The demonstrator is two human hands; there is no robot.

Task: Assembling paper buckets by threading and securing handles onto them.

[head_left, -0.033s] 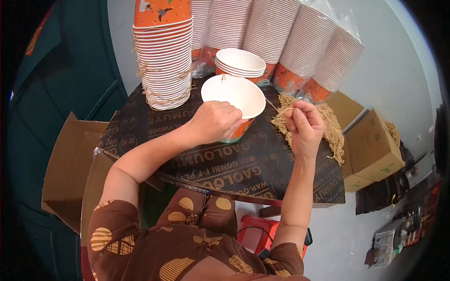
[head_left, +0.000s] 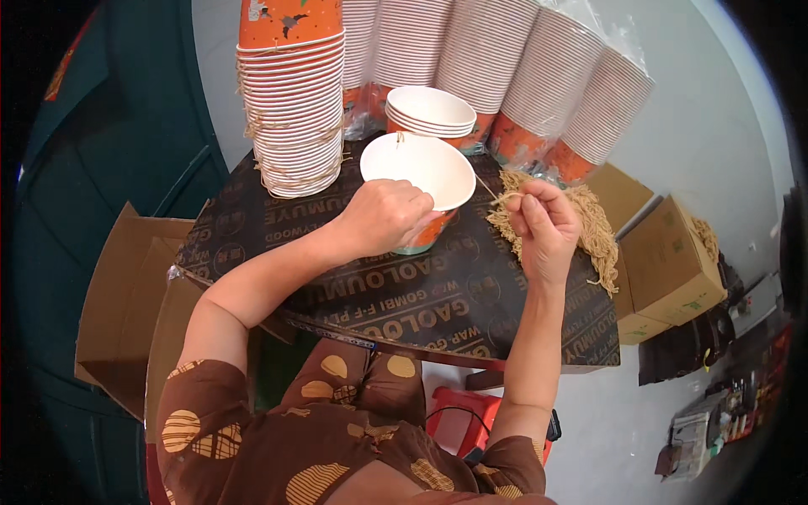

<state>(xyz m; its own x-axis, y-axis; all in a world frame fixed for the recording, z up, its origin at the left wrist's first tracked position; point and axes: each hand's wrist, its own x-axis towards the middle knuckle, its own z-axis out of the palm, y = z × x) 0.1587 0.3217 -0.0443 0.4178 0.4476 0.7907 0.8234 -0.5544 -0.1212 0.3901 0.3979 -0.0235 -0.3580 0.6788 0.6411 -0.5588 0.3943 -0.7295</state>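
A white-lined paper bucket (head_left: 442,168) with an orange and green outside stands tilted toward me on the dark printed plywood board (head_left: 353,290). My left hand (head_left: 383,215) is closed on its near left rim, fingers curled over the edge. A short piece of cord shows at the bucket's far rim. From its right side a thin tan cord (head_left: 486,187) runs to my right hand (head_left: 549,227), which pinches the end between thumb and fingers. Just behind that hand lies a heap of tan cord (head_left: 593,227).
A tall stack of corded buckets (head_left: 299,118) stands at the left. Behind the held bucket is a short stack of buckets (head_left: 431,109), and plastic-wrapped stacks (head_left: 551,80) line the back. Cardboard boxes (head_left: 673,261) sit at the right, with an open carton (head_left: 118,295) at the left.
Hardly anything differs. The cord end at my right fingertips shows a little more, and my left hand and the bucket have shifted very slightly up.
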